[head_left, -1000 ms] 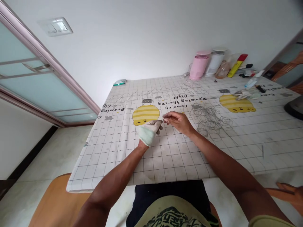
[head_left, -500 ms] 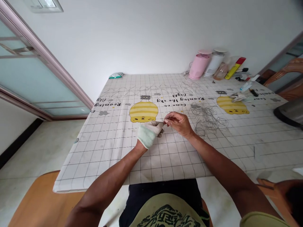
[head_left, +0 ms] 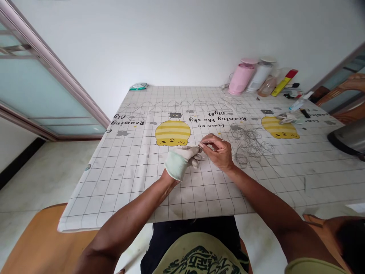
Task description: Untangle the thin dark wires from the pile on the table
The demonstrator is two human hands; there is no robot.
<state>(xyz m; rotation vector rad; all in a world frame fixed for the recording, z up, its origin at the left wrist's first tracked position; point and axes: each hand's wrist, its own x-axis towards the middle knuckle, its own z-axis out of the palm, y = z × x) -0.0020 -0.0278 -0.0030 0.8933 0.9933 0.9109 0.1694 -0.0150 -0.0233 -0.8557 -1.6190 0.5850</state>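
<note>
My left hand [head_left: 184, 160], in a pale work glove, pinches one end of a thin wire [head_left: 205, 142] above the table. My bare right hand [head_left: 218, 152] is closed on the same wire, fingertips meeting the gloved ones. A short bit of the wire shows past the left fingers, and another stretch runs out above the right knuckles. Just right of my right hand lies a loose tangle of thin grey wire [head_left: 251, 146]. Farther back, a row of bent wire pieces [head_left: 182, 103] lies across the cloth.
A checked tablecloth [head_left: 114, 198] with yellow bear prints covers the table. At the back right stand a pink cylinder [head_left: 242, 79], a white cylinder [head_left: 259, 78], a bottle [head_left: 267, 86] and a yellow-red box [head_left: 285, 82]. A second glove [head_left: 293, 117] and a metal kettle [head_left: 349, 139] are at right.
My right hand has turned slightly, and more of the wire shows above its fingers. The left fingers have shifted a little to the right. The view has tilted slightly.
</note>
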